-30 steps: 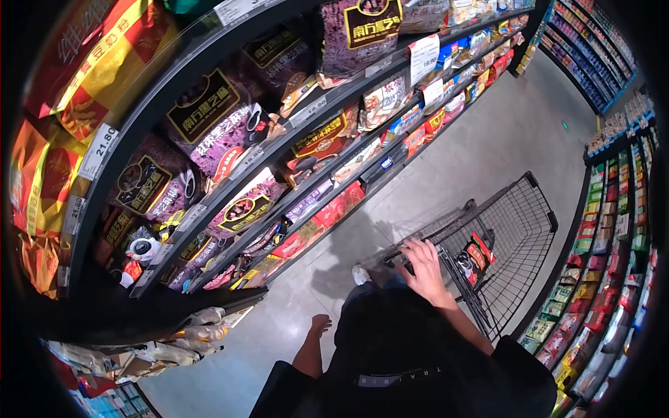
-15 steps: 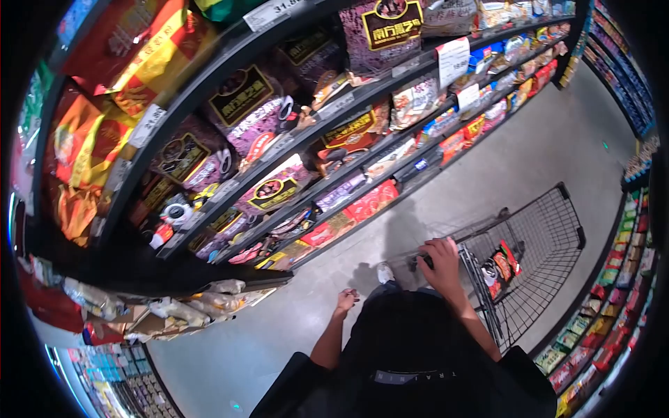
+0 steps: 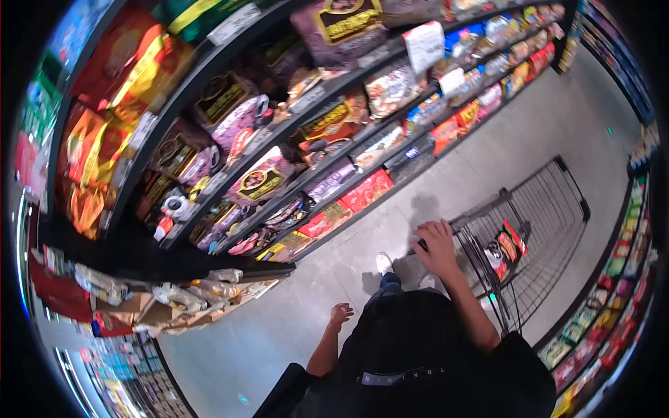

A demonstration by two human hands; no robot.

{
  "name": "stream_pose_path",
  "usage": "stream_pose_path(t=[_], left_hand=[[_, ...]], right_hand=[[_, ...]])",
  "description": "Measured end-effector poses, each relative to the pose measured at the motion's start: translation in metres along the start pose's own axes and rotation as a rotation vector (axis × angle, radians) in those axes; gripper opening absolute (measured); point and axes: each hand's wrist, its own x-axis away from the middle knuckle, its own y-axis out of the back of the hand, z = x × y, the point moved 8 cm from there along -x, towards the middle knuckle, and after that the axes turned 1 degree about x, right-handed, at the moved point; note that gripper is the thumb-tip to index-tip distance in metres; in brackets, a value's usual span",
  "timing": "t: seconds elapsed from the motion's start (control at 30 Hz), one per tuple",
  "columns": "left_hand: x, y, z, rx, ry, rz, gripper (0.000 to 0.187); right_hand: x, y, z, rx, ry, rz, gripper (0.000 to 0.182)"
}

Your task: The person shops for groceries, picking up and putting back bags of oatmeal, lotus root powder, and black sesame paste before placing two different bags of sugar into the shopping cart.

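Note:
My right hand (image 3: 437, 249) rests over the dark handle (image 3: 421, 244) of a metal shopping cart, fingers bent around it. Most of the handle is hidden beneath my palm. The wire cart (image 3: 550, 216) stands ahead and to the right. Inside its basket lies a red and black snack-like packet (image 3: 507, 245); its print is too small to read. My left hand (image 3: 339, 315) hangs beside my body above the floor. Its fingers are loosely curled and slightly apart, with nothing in them.
A long shelf unit (image 3: 327, 174) of purple, red and yellow food bags runs along the left. Another packed shelf (image 3: 592, 306) curves along the right. Boxed, wrapped goods (image 3: 181, 299) stand at lower left. Grey floor (image 3: 481, 146) runs between, and my white shoe (image 3: 384, 262) shows below.
The shelves have shifted slightly left and down in view as I move. My left hand has swung a little lower. My right hand stays at the cart handle, and my shoe has come further into sight.

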Motion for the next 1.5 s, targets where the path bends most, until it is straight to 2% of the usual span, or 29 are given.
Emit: stream_pose_path(t=[0.1,0.13,0.17,0.23,0.3,0.4,0.47,0.5,0.53,0.57,0.6,0.63,0.7,0.77,0.8,0.83,0.87,0.9,0.93,1.0,1.03,1.07,1.1,1.17,1.23,1.27,1.3,1.4,1.5], left_hand=[[0.002,-0.007,0.007,-0.106,0.069,-0.080,0.036],[-0.004,-0.009,0.003,-0.104,0.007,-0.063,0.036],[-0.008,-0.009,-0.003,-0.091,-0.049,-0.049,0.036],[-0.002,-0.026,-0.047,-0.127,-0.226,-0.033,0.031],[0.008,-0.055,-0.107,-0.259,-0.434,-0.035,0.023],[0.076,-0.132,-0.218,-0.385,-0.845,-0.061,0.032],[0.125,-0.176,-0.270,-0.447,-1.028,-0.161,0.031],[0.167,-0.209,-0.295,-0.455,-1.114,-0.196,0.029],[0.181,-0.229,-0.306,-0.461,-1.114,-0.195,0.029],[0.204,-0.256,-0.317,-0.575,-1.326,-0.165,0.028],[0.225,-0.283,-0.322,-0.686,-1.536,-0.137,0.028],[0.237,-0.310,-0.321,-0.714,-1.584,-0.034,0.030],[0.254,-0.359,-0.309,-0.843,-1.697,0.168,0.035],[0.256,-0.397,-0.289,-0.968,-1.640,0.271,0.039],[0.250,-0.406,-0.275,-0.999,-1.617,0.283,0.045],[0.244,-0.414,-0.262,-1.218,-1.593,0.243,0.048],[0.250,-0.415,-0.265,-1.203,-1.618,0.250,0.048],[0.247,-0.413,-0.267,-1.222,-1.553,0.227,0.048],[0.243,-0.412,-0.272,-1.232,-1.498,0.201,0.048],[0.239,-0.412,-0.275,-1.242,-1.471,0.205,0.052],[0.239,-0.413,-0.275,-1.270,-1.501,0.197,0.053],[0.239,-0.413,-0.276,-1.273,-1.474,0.193,0.052],[0.239,-0.413,-0.278,-1.266,-1.499,0.181,0.053],[0.235,-0.412,-0.277,-1.274,-1.528,0.139,0.054],[0.232,-0.409,-0.275,-1.231,-1.570,0.171,0.052],[0.230,-0.408,-0.280,-1.243,-1.562,0.130,0.052],[0.231,-0.409,-0.280,-1.254,-1.537,0.162,0.050],[0.232,-0.406,-0.284,-1.264,-1.463,0.152,0.041],[0.228,-0.403,-0.280,-1.193,-1.499,0.187,0.031]], right_hand=[[0.008,0.003,-0.012,-0.045,0.030,-0.066,0.026],[0.017,0.008,-0.011,-0.065,0.102,-0.230,0.025],[0.009,0.015,-0.008,-0.050,0.061,-0.123,0.023],[0.012,0.019,-0.010,-0.088,0.102,-0.240,0.020],[0.010,0.035,-0.015,-0.271,0.010,-0.339,0.018],[0.025,0.059,-0.040,-0.351,-0.126,-0.407,0.017],[0.054,0.076,-0.086,-0.423,-0.281,-0.625,0.016],[0.068,0.090,-0.115,-0.367,-0.408,-0.547,0.019],[0.088,0.102,-0.147,-0.203,-0.522,-0.647,0.020],[0.099,0.116,-0.177,-0.263,-0.563,-0.705,0.021],[0.113,0.104,-0.225,-0.731,-0.822,-0.687,0.021],[0.133,0.098,-0.263,-0.790,-1.118,-0.581,0.023],[0.155,0.111,-0.307,-0.982,-1.159,-0.522,0.034],[0.185,0.101,-0.368,-1.342,-1.189,-0.642,0.034],[0.211,0.098,-0.388,-1.340,-1.349,-0.697,0.032],[0.225,0.106,-0.399,-1.204,-1.323,-0.658,0.035],[0.246,0.094,-0.422,-1.126,-1.315,-0.673,0.034],[0.248,0.087,-0.425,-1.119,-1.300,-0.537,0.024],[0.254,0.069,-0.439,-1.281,-1.149,-0.651,0.022],[0.414,-0.038,-0.585,-0.855,-1.368,-0.637,0.041],[0.427,-0.032,-0.566,-0.626,-1.555,-0.628,0.050],[0.421,-0.032,-0.554,-0.597,-1.597,-0.322,0.068],[0.449,-0.068,-0.568,-0.781,-1.588,-0.443,0.079],[0.466,-0.093,-0.565,-0.882,-1.655,-0.483,0.089],[0.450,-0.094,-0.532,-1.129,-1.674,-0.471,0.076],[0.428,-0.099,-0.520,-1.314,-1.475,-0.387,0.070],[0.439,-0.108,-0.527,-1.284,-1.522,-0.321,0.070],[0.393,-0.110,-0.507,-1.573,-1.312,-0.244,0.068],[0.391,-0.122,-0.510,-1.647,-1.364,-0.132,0.068]])
